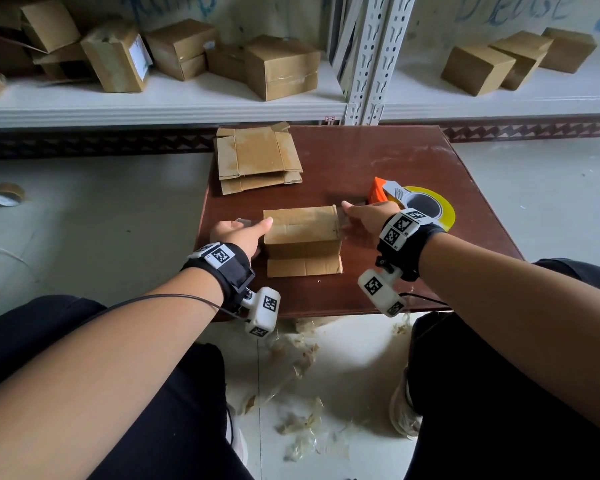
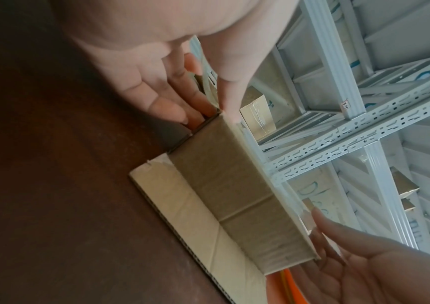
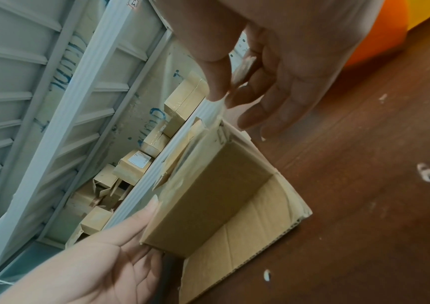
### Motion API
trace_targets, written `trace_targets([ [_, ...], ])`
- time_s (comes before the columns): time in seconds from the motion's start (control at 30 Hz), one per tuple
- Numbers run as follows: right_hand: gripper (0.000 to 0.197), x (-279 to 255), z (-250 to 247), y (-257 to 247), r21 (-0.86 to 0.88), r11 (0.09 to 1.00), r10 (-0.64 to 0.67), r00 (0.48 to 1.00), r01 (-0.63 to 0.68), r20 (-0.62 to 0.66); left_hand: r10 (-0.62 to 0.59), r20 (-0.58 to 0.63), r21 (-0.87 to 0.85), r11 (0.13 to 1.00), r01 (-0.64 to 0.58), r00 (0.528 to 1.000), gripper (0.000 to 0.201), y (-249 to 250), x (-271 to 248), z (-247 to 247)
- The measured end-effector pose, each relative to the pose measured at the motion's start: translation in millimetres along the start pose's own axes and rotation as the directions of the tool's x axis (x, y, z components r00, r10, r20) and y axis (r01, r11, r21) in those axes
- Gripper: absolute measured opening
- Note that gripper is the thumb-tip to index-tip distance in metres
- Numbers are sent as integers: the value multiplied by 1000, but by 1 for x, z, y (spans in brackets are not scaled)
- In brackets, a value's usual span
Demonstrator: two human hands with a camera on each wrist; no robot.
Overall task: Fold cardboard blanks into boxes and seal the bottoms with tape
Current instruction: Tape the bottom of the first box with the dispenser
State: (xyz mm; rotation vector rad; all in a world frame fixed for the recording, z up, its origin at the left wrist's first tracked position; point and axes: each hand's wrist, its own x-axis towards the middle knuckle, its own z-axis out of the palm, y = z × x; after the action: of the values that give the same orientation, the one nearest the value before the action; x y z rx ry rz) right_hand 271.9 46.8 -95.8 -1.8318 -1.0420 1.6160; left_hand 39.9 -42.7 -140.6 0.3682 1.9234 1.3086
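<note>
Left hand (image 1: 238, 233) and right hand (image 1: 364, 216), fingers straight, press the ends of the brown cardboard box (image 1: 302, 226); orange tape dispenser (image 1: 381, 190) just beyond the right hand; flat cardboard blanks (image 1: 257, 157) far left.

right hand (image 3: 286, 61) thumb on box (image 3: 208, 195) corner | left hand (image 3: 91, 267) touching opposite end

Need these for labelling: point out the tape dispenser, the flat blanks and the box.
tape dispenser (image 1: 396, 191), head view, grey frame.
flat blanks (image 1: 257, 157), head view, top sheet's middle.
box (image 1: 300, 223), head view, top face.
</note>
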Motion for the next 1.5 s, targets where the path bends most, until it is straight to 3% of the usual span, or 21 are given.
trace_targets([
  [0.23,26,1,5,8,1,1000,-2,1000,2,-13,-76,46,-102,992,81,996,42,2,-1,2],
  [0.33,22,7,5,15,-26,999,-35,999,34,-19,-109,126,-143,982,127,986,40,2,2,1],
  [0.5,31,60,-7,38,-143,984,-100,994,104,31,-174,236,-191,956,221,956,34,3,4,-2],
  [0.6,29,37,-1,29,-135,986,-95,995,98,29,-193,267,-204,946,251,944,21,3,3,-2],
  [0.73,27,11,8,18,-38,999,9,1000,-9,16,-224,314,-219,928,300,923,8,3,-1,-1],
  [1.03,25,28,7,28,-119,993,-24,999,28,38,-233,281,-269,912,310,931,6,-3,-2,2],
  [1.17,35,32,8,21,2,991,135,989,-136,63,-204,190,-281,926,252,960,34,-3,-6,10],
  [1.27,47,28,7,8,70,974,209,974,-216,91,-207,209,-334,903,269,956,33,8,-13,11],
  [1.4,29,-3,7,-22,231,970,54,993,-77,102,-169,275,-429,859,278,946,32,42,-26,4],
  [1.5,27,-32,-1,-42,330,943,-21,987,-34,161,-129,352,-432,856,284,927,14,76,-36,-8],
])
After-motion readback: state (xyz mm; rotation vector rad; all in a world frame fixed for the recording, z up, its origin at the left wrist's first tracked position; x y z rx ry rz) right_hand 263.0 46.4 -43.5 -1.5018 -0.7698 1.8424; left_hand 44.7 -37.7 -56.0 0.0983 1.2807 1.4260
